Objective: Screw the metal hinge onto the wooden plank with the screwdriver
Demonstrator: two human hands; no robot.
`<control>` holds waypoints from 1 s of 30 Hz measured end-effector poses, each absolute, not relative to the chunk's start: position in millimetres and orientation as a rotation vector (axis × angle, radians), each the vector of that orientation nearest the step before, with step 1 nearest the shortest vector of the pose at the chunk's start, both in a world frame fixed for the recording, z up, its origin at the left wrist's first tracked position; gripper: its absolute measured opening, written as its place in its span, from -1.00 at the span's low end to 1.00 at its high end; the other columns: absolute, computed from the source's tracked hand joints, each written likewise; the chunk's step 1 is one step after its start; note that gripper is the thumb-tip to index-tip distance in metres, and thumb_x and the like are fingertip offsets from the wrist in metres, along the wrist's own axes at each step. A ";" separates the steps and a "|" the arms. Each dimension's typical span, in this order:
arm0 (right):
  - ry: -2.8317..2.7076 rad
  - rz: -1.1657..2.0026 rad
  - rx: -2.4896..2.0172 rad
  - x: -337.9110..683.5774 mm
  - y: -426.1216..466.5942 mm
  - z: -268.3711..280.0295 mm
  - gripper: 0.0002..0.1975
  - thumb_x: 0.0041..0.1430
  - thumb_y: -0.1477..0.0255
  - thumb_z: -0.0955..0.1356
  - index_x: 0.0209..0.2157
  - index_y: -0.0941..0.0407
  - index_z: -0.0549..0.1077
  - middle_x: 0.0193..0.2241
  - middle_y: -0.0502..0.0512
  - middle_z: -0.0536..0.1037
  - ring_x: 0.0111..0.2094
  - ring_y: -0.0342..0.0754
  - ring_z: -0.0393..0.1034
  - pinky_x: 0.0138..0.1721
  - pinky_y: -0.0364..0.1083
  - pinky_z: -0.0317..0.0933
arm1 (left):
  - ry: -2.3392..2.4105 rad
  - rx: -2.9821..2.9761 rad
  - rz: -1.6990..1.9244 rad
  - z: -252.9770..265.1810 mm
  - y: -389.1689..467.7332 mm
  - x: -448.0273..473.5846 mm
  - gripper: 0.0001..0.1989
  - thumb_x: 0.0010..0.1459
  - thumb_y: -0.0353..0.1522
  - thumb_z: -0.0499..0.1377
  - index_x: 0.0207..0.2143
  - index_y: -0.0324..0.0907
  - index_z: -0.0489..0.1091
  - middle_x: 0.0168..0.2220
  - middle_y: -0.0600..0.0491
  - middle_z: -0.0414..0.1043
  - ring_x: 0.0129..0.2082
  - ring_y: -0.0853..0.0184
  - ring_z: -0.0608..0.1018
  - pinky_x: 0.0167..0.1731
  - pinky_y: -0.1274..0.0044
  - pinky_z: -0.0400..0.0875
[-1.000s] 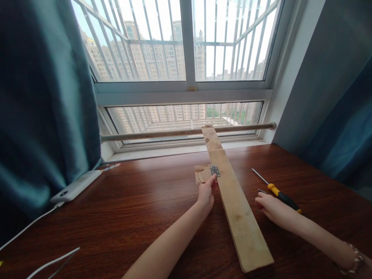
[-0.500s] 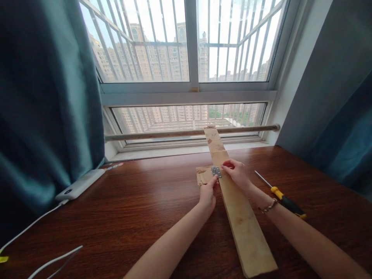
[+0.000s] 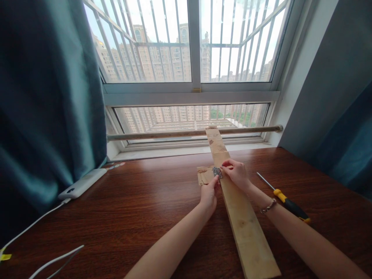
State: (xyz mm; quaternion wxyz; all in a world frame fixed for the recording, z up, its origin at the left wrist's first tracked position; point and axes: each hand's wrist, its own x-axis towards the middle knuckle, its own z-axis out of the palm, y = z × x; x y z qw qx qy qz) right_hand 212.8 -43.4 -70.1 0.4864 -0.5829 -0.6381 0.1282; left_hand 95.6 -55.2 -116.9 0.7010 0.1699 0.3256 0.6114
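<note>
A long wooden board (image 3: 247, 226) runs away from me over the tabletop, its far end near the window rail. Beside its left edge lies a short wooden piece (image 3: 205, 176). A small metal hinge (image 3: 217, 173) spans the place where the two meet. My left hand (image 3: 208, 193) is closed at the short piece, with the thumb pressing on the hinge's lower edge. My right hand (image 3: 236, 174) rests over the long board, fingertips pinched at the hinge's right side. Whatever small thing those fingertips may hold is too tiny to make out.
A yellow and black screwdriver (image 3: 290, 203) lies right of my right forearm. On the left are a white power bank (image 3: 83, 184) with a cable (image 3: 35, 223) and another white cable end (image 3: 58, 257). A horizontal rail (image 3: 157, 135) crosses before the window; a dark curtain (image 3: 52, 97) hangs left.
The whole view has shifted slightly, so everything sits a little further right. My right fingertips have edged closer to the hinge; my left thumb stays on it.
</note>
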 end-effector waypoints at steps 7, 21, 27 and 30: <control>-1.601 0.255 -1.411 210.1 -39.7 -76.2 -0.87 0.02 0.36 0.33 -0.46 0.12 0.46 -0.51 0.03 0.55 -0.50 -0.09 0.45 -0.38 -0.14 0.26 | 0.730 0.368 1.337 -115.5 -51.5 93.8 -0.89 -0.07 -0.59 0.26 -0.41 -0.32 0.48 -0.35 -0.06 0.52 -0.48 0.46 0.51 -0.50 0.67 0.37; -1.618 0.071 -1.661 192.9 -37.6 -75.8 -0.87 0.03 0.38 0.30 -0.53 0.10 0.35 -0.56 0.01 0.46 -0.49 -0.11 0.34 -0.43 -0.16 0.11 | 0.709 0.372 1.343 -111.1 -53.4 92.7 -0.83 -0.12 -0.59 0.28 -0.38 -0.32 0.48 -0.33 -0.07 0.53 -0.46 0.43 0.53 -0.49 0.67 0.38; -1.554 0.252 -1.603 194.5 -38.3 -68.8 -0.77 -0.08 0.38 0.38 -0.30 0.10 0.39 -0.53 -0.03 0.49 -0.49 -0.12 0.37 -0.41 -0.17 0.18 | 0.662 0.394 1.331 -113.2 -52.9 92.4 -0.81 -0.13 -0.56 0.30 -0.36 -0.32 0.49 -0.31 -0.07 0.53 -0.39 0.40 0.54 -0.45 0.66 0.39; -1.577 0.301 -1.537 198.1 -39.4 -68.0 -0.70 -0.05 0.37 0.37 -0.20 0.07 0.43 -0.48 -0.02 0.52 -0.49 -0.13 0.39 -0.40 -0.16 0.21 | 0.645 0.410 1.339 -116.2 -52.0 92.6 -0.78 -0.12 -0.56 0.29 -0.32 -0.30 0.49 -0.28 -0.07 0.53 -0.39 0.42 0.54 -0.44 0.67 0.38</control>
